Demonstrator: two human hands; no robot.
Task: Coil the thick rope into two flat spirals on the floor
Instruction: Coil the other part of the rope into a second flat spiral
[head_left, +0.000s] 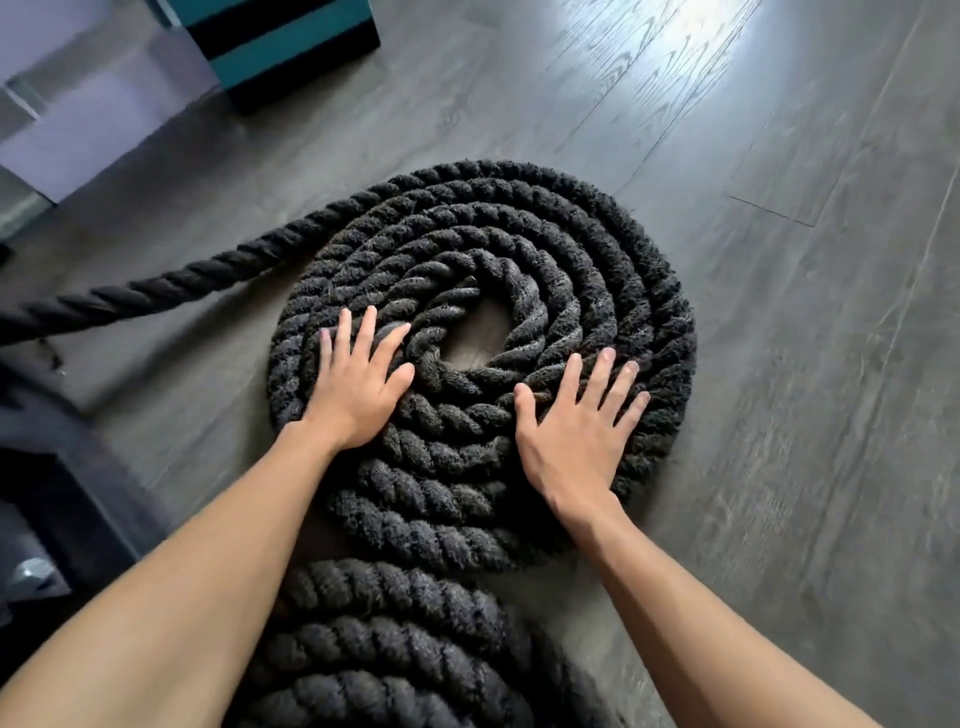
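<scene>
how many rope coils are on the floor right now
2. One full spiral lies centre frame, with the left hand and right hand flat on it. A second spiral sits nearer the person, cut off by the bottom edge, so part is hidden.

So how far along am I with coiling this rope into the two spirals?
Mostly done. The far spiral lies flat on the floor in several turns. A near spiral shows at the bottom edge, partly cut off. In hand: the left hand and right hand press flat on the far spiral. Left: a loose stretch of rope runs from its outer turn off the left edge, not yet coiled.
</scene>
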